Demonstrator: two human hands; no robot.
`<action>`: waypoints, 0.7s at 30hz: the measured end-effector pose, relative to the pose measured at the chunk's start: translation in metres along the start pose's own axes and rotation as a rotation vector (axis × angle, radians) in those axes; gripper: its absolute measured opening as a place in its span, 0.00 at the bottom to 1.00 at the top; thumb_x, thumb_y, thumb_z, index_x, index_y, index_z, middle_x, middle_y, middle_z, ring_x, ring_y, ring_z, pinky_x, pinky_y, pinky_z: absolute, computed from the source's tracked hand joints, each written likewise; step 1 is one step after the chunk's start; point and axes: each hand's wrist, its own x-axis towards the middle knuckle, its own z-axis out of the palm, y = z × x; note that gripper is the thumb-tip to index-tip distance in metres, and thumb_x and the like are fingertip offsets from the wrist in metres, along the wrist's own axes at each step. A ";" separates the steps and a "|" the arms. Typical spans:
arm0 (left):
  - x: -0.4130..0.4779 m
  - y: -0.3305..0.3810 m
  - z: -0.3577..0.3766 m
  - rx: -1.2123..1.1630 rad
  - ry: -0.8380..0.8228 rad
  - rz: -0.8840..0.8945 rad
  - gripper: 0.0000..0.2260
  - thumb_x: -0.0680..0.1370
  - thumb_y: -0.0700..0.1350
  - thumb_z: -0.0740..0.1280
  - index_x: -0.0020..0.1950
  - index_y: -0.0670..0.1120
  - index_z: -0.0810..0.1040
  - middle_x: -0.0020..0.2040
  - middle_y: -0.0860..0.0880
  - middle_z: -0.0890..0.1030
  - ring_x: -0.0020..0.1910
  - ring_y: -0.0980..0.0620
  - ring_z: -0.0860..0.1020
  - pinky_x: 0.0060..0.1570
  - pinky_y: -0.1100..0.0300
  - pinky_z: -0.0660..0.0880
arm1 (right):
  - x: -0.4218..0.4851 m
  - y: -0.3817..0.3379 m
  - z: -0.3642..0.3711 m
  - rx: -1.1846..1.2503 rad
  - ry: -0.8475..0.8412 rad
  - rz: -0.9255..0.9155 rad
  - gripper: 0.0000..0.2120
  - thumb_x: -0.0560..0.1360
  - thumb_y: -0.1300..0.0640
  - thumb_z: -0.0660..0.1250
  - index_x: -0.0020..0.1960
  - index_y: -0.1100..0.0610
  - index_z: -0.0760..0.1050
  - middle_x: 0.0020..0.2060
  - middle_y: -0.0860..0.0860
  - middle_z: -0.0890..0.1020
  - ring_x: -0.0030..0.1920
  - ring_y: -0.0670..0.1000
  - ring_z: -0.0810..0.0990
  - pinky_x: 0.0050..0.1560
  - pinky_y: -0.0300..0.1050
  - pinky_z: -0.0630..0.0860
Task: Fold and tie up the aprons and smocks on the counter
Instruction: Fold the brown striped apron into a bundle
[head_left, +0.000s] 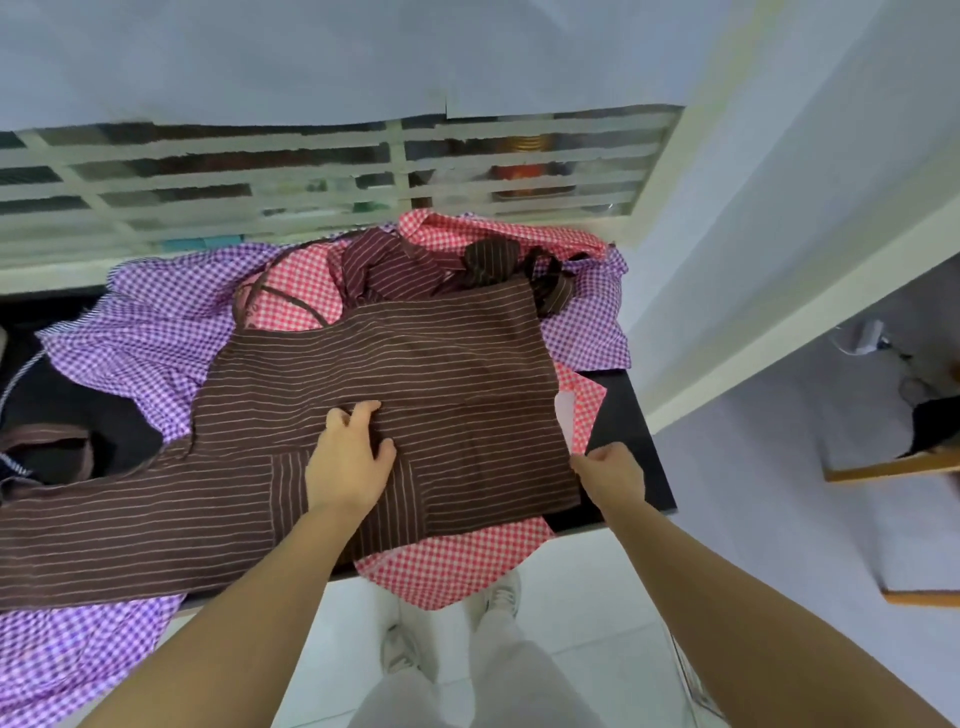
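**Striped apron flat on tabletop, both hands on it**

Head view, looking down.

- Brown striped apron (415, 364) lies spread across the middle of the black tabletop (631, 447). Its left part runs off toward the left edge of view. A patch pocket (291, 493) with upright stripes sits near the near edge.
- The apron's straps (410, 267) lie bunched in a heap at the far side, just past the bib.
- Left hand (348, 460): palm down on the apron just right of the pocket, fingers (363, 410) spread and pressing the cloth, which wrinkles slightly under the tips.
- Right hand (610, 470): at the apron's right edge, thumb and fingers (579, 460) pressed together in a pinch on that edge. A strip of the red cloth ends at the same spot; cannot tell whether it is also in the pinch.
- Under the apron: red checked cloth (457, 561), one corner hanging over the near tabletop edge, more of it showing at the far side.
- Purple checked cloth (150, 322) lies to the left and far side, also at the near left corner and far right.
- Barred window (260, 171) behind the tabletop. White tiled floor (587, 597) below, with the person's shoes (503, 592) on it.
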 end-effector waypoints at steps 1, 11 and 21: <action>-0.001 -0.001 -0.002 -0.040 0.023 0.014 0.21 0.79 0.48 0.65 0.72 0.51 0.66 0.59 0.47 0.71 0.49 0.50 0.76 0.42 0.56 0.74 | 0.004 -0.009 -0.004 0.033 0.022 -0.044 0.08 0.78 0.53 0.66 0.44 0.57 0.72 0.37 0.51 0.77 0.36 0.47 0.76 0.37 0.39 0.71; -0.006 -0.042 -0.045 -0.235 0.319 -0.154 0.11 0.79 0.43 0.65 0.61 0.47 0.72 0.57 0.48 0.71 0.41 0.51 0.75 0.43 0.56 0.72 | -0.008 -0.132 0.033 0.161 -0.400 -0.435 0.04 0.79 0.58 0.66 0.53 0.55 0.75 0.43 0.54 0.82 0.36 0.48 0.79 0.35 0.37 0.76; 0.040 -0.118 -0.080 -0.432 0.086 -0.464 0.25 0.78 0.46 0.66 0.74 0.45 0.63 0.62 0.42 0.75 0.52 0.43 0.80 0.48 0.49 0.80 | 0.004 -0.141 0.064 0.108 -0.352 -0.193 0.15 0.78 0.57 0.68 0.62 0.54 0.69 0.48 0.53 0.80 0.44 0.51 0.81 0.44 0.43 0.79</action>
